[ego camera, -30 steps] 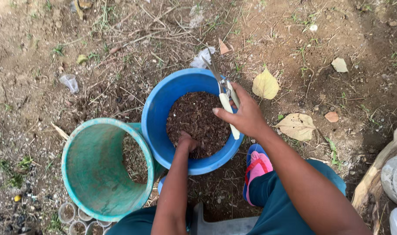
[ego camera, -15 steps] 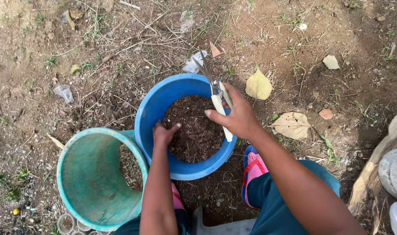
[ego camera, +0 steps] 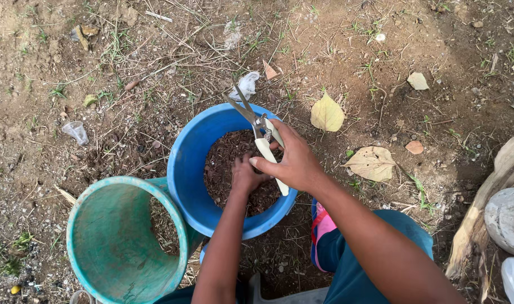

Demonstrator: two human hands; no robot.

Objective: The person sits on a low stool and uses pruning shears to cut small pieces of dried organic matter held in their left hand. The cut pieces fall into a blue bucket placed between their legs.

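A blue bucket (ego camera: 192, 169) stands on the bare ground, partly filled with dark brown chopped material (ego camera: 226, 155). My left hand (ego camera: 247, 177) reaches into it, fingers closed in the material. My right hand (ego camera: 293, 163) hovers over the bucket's right rim and grips garden shears (ego camera: 262, 135) with cream handles; the metal blades point up and left, slightly parted. A green bucket (ego camera: 107, 242) leans against the blue one at the lower left, with some dark material inside.
Dry leaves (ego camera: 326, 112) lie on the dirt to the right of the blue bucket. A clear plastic cup (ego camera: 76, 132) lies at left, white scraps (ego camera: 245, 85) behind the bucket. A pink sandal (ego camera: 323, 225) and sacks (ego camera: 507, 217) sit at right.
My left hand has shifted right inside the blue bucket. My right hand has turned the shears so the blades stick out up-left over the rim. The view has drifted.
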